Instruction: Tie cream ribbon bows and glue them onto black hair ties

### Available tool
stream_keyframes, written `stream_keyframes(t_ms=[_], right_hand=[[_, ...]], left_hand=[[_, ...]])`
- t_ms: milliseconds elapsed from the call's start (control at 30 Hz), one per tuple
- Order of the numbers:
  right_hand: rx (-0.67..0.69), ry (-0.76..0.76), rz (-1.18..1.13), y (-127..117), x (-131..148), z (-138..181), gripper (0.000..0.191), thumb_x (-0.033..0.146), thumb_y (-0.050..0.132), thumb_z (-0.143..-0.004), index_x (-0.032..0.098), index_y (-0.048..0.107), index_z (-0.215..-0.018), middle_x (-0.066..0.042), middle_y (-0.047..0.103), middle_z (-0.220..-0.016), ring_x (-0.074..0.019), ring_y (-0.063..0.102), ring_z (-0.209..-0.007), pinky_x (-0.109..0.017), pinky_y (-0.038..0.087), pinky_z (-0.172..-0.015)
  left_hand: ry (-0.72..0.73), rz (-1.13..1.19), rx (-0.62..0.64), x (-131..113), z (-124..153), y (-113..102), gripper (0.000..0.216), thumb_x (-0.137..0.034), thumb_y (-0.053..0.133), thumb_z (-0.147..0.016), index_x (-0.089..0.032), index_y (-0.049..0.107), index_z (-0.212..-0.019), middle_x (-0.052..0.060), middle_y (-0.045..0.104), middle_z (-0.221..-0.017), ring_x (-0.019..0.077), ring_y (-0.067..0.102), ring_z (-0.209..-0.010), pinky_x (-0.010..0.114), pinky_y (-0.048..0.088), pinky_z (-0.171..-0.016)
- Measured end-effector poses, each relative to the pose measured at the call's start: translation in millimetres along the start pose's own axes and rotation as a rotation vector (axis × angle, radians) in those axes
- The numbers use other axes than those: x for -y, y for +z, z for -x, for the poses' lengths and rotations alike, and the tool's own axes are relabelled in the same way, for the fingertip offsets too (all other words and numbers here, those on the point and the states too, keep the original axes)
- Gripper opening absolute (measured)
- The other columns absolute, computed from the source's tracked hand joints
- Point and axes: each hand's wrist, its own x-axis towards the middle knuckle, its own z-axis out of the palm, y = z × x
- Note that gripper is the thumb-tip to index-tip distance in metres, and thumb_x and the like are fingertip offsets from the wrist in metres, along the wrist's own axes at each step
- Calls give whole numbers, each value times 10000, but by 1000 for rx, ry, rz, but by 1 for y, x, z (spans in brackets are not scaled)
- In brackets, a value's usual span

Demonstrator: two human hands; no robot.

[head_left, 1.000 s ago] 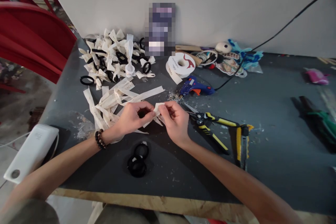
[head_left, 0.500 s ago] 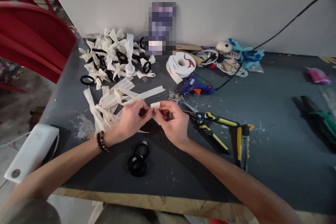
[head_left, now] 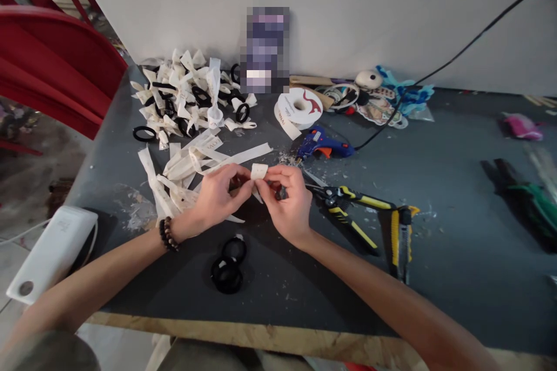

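My left hand (head_left: 217, 197) and my right hand (head_left: 288, 203) meet over the dark tabletop (head_left: 435, 232), both pinching one folded piece of cream ribbon (head_left: 258, 172); its loop stands up between my fingertips. A small dark thing shows in my right fingers, too small to name. Cut cream ribbon strips (head_left: 191, 165) lie just left of my left hand. Two black hair ties (head_left: 228, 266) rest on the table below my hands. A blue glue gun (head_left: 324, 145) lies beyond my right hand.
A heap of finished cream bows on black ties (head_left: 191, 95) sits at the back left. A ribbon spool (head_left: 300, 107), yellow-handled cutters (head_left: 352, 208) and a yellow utility knife (head_left: 399, 237) lie right of my hands. A white power bank (head_left: 52, 249) rests at the left edge.
The ribbon piece went from spread between my hands to folded into a small upright loop. Both hands drew closer together and rose slightly.
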Motion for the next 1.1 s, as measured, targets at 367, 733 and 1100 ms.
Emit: stream_keyframes(t_ms=[367, 733, 1100], right_hand=[[35, 111, -124, 0, -9, -5, 278, 372, 742, -943, 242, 595, -1141, -32, 781, -934, -188, 740, -826, -324, 567, -720], [94, 112, -102, -3, -14, -5, 277, 377, 725, -954, 253, 607, -1172, -32, 778, -949, -187, 711, -801, -340, 541, -711], [135, 95, -125, -4, -18, -3, 239, 337, 685, -973, 263, 610, -1188, -12, 743, -919, -171, 680, -761, -326, 538, -686]], left_hand=[[-116, 211, -5, -2, -4, -3, 107, -253, 700, -949, -172, 764, -978, 45, 796, -883, 150, 723, -764, 242, 545, -674], [-117, 194, -23, -4, -4, -2, 110, -285, 779, -913, -184, 792, -874, 44, 803, -830, 143, 712, -704, 245, 550, -652], [-113, 386, 90, 4, -6, -4, 115, -316, 800, -912, -202, 814, -918, 69, 793, -882, 162, 697, -750, 267, 534, -656]])
